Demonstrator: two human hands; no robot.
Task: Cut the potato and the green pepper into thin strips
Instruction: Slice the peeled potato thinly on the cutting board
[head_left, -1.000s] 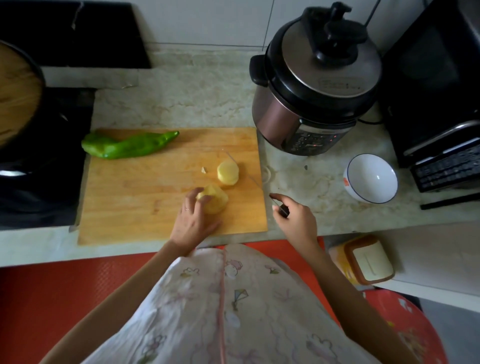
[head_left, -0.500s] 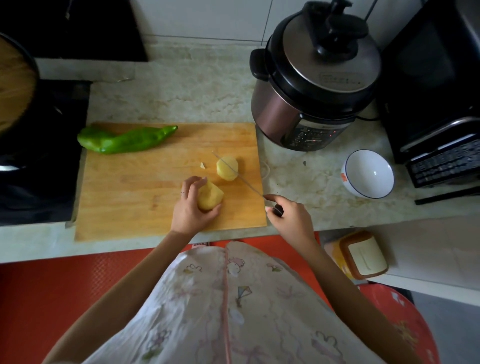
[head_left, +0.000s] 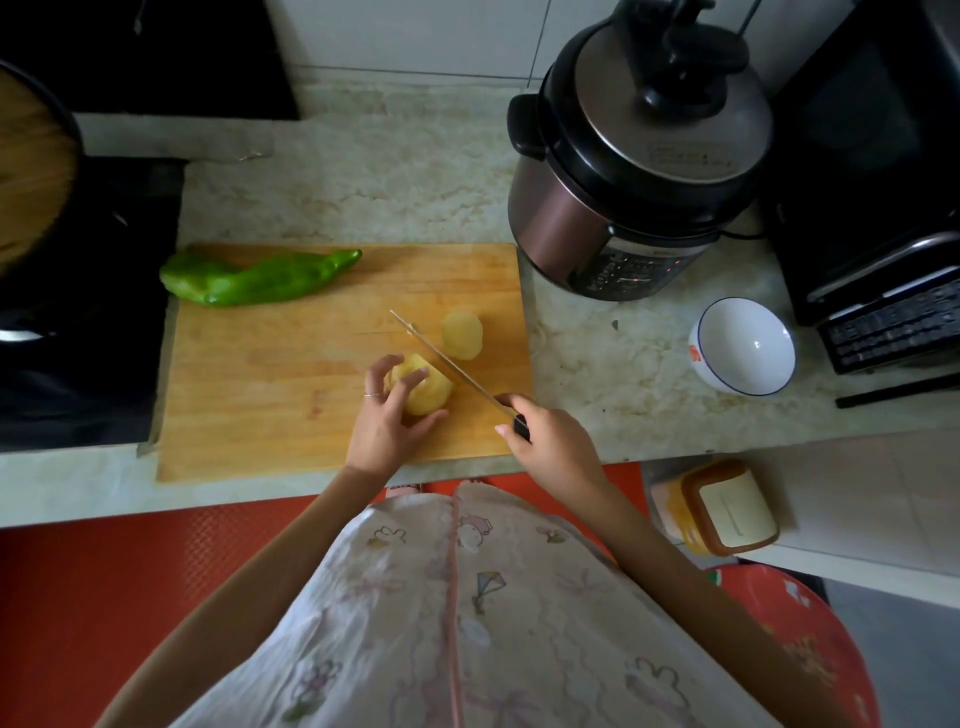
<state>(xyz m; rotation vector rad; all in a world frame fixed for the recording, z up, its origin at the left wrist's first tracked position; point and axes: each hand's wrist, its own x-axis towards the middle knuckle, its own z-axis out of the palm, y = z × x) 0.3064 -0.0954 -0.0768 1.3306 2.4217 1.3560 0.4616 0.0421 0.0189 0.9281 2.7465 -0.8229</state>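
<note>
On the wooden cutting board (head_left: 270, 395) a peeled potato half (head_left: 427, 396) lies near the front right, and my left hand (head_left: 387, 421) grips it with curled fingers. A second potato half (head_left: 462, 335) lies just behind it, untouched. My right hand (head_left: 545, 441) grips the black handle of a knife (head_left: 441, 361). Its thin blade slants up and to the left between the two halves, along the right side of the held half. A whole green pepper (head_left: 254, 278) lies at the board's back left corner.
A pressure cooker (head_left: 634, 156) stands right behind the board's back right corner. A white bowl (head_left: 743, 345) sits on the counter to the right, before a black oven (head_left: 872, 208). A dark stove with a pan (head_left: 31, 171) borders the board's left edge.
My right hand has brought the knife from the board's right edge in over the board, blade now beside the held potato half. My left hand has kept hold of that half.
</note>
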